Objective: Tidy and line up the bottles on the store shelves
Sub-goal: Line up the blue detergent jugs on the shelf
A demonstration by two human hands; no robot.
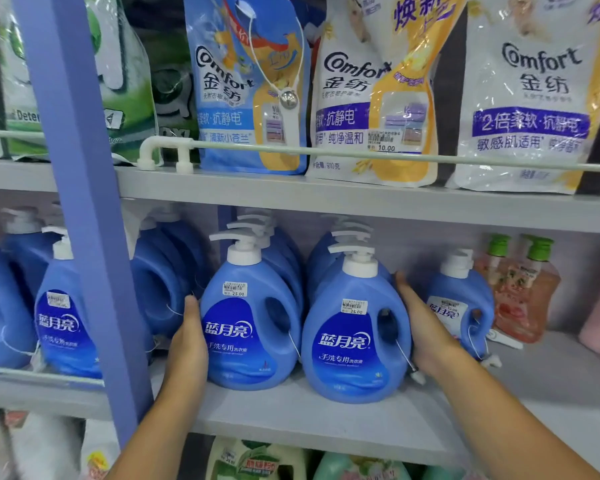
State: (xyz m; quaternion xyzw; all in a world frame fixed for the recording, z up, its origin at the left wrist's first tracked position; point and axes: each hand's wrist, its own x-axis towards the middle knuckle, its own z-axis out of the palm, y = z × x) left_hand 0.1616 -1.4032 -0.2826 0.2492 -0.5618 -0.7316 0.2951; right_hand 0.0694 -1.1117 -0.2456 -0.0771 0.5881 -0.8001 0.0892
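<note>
Head view, middle shelf [326, 424].

Item 1: left bottle [248, 323], blue, pump top, label forward, at 6 o'clock of the frame. Our left hand [187, 341] lies flat against its 9 o'clock side, fingers straight, pressing rather than gripping.

Item 2: right bottle [355, 334], same kind, just beside item 1 at its 3 o'clock and a little nearer the shelf edge. Our right hand [426, 327] lies flat on its 3 o'clock side, fingers straight.

Item 3: small bottle [459, 299], at 3 o'clock, set further back.

Item 4: pink bottles [520, 289], further toward 3 o'clock.

Item 5: pouches [371, 91], at 12 o'clock, upper shelf.

Progress, as we judge it: the two front bottles face out in rows; their fronts are not yet level, and the small bottle still wants drawing forward.
</note>
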